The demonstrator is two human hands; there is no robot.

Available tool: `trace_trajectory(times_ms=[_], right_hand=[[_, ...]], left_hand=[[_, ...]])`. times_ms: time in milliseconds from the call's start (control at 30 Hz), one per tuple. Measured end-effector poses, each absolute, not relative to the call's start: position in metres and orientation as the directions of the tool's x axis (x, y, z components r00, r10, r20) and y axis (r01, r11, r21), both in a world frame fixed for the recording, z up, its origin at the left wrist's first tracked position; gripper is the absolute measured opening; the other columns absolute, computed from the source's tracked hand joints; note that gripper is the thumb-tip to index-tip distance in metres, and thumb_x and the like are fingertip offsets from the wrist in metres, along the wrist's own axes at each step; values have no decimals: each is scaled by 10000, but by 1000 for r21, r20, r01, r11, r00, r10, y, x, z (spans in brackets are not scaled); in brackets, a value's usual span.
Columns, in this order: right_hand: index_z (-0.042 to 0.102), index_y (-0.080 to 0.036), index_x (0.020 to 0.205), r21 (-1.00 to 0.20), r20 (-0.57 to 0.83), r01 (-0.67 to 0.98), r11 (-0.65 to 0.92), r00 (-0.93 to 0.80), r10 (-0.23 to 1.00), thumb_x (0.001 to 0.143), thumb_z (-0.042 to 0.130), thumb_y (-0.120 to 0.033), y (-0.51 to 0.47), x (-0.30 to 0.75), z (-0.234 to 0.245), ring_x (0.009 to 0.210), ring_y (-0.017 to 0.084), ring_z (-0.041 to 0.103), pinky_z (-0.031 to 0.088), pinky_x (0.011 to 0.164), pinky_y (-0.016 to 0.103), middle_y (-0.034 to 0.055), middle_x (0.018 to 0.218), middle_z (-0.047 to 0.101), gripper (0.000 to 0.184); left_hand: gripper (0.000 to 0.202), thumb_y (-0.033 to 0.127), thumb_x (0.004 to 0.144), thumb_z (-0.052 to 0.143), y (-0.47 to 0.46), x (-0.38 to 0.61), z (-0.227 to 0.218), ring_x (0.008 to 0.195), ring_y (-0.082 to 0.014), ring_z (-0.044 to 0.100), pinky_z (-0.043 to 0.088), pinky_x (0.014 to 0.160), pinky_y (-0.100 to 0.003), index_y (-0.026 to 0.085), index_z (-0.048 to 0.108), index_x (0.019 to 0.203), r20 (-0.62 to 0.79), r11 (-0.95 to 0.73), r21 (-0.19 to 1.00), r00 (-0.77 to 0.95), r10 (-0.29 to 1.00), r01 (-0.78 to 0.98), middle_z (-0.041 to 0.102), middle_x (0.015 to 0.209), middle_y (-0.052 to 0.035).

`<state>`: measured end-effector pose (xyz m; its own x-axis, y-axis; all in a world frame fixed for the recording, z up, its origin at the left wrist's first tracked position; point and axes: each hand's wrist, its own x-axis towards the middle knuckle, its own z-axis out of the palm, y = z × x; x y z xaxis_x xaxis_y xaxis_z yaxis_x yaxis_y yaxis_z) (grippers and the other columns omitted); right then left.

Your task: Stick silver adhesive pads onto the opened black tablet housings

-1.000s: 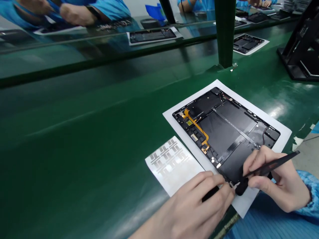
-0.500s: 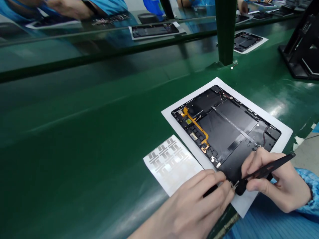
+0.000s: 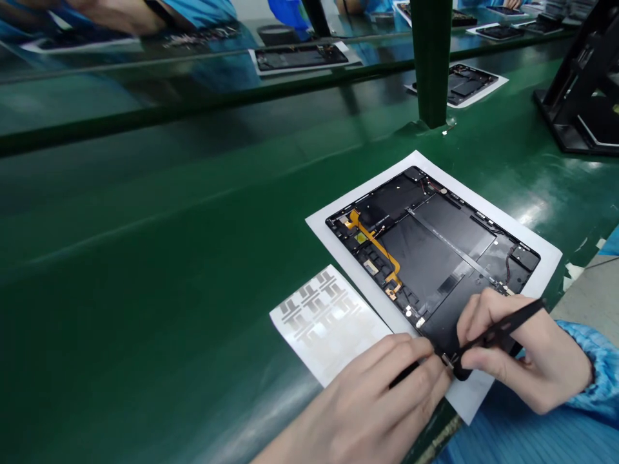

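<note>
- Head view, looking down at a green tabletop [image 3: 145,290] with the person's two bare hands at its near edge.
- Right hand [image 3: 525,351]: closed into a pinch, thumb below and fingers above, holding slim black tweezers [image 3: 503,328]. The tweezers slant down and left, and their tips meet the lower edge of the tablet, right beside the left hand's fingertips.
- Left hand [image 3: 372,406]: half closed, fingers curled and reaching up and right to the tablet's edge. A black tool [image 3: 461,370] shows just past the fingertips, and more black shows under the fingers. Whether this hand has hold of it cannot be told.
- Open tablet housing [image 3: 425,258]: lying flat and face down, with dark inner panels and an orange flex cable [image 3: 374,245] running across its left part. Both hands work at its near corner.
- White sheet [image 3: 333,241]: lying under the housing and showing around it as a border.
- Silver adhesive sheet [image 3: 324,316]: lying beside the white sheet, touching its edge, just left of the left hand.
- Farther off: a green post [image 3: 430,64], another opened tablet [image 3: 464,84] on white paper, and a black stand [image 3: 575,109]. A glass panel [image 3: 145,84] shows other people's blue sleeves [image 3: 193,16].
- Blue sleeve [image 3: 592,367]: covering the right wrist.
</note>
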<state>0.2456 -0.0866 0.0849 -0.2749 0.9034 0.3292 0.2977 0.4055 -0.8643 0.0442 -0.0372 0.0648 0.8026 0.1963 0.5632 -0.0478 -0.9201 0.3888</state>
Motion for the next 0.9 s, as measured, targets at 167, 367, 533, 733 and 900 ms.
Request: trace_trajectory(times_ms=[167,367,533,733,900], right_hand=[[461,-206,836,-905,347,218,366,-121,930,917,534,-196,-90,248,82,601,135,501,404,525,254,4,728,536,110],[474,-210,834,-917,326,209,340,-98,940,909,556,-188,-91,246,81,588,124,483,377,511,248,-12,724,523,114],[493,-205,828,-928,323,180,328,-54,945,898,557,-167,-96,255,79,582,128,491,371,493,248,-6,717,529,102],[515,-207,779,-921,335,213,326,5,942,887,580,-209,-105,267,76,511,117,447,329,447,248,-18,659,518,126],[511,-186,763,-871,367,288,398,-157,917,879,560,-210,-103,265,79,527,118,514,377,461,231,7,651,568,129]], left_hand=[[396,78,1001,222,-37,44,65,888,-214,538,449,770,-322,70,610,1086,535,-927,375,820,201,-18,664,882,-88],[357,73,996,270,-41,47,67,836,-202,521,464,707,-316,81,627,1006,492,-927,369,831,260,72,637,818,-68],[354,82,972,300,-49,55,79,857,-212,536,493,689,-318,97,644,891,410,-933,341,875,258,115,612,832,-81],[252,229,938,490,7,67,126,845,-154,576,485,752,-264,122,664,1087,499,-851,301,689,526,431,635,978,-67],[629,477,830,422,87,63,141,960,-274,570,443,880,-421,39,577,1253,175,-455,376,421,890,807,580,1155,-99]])
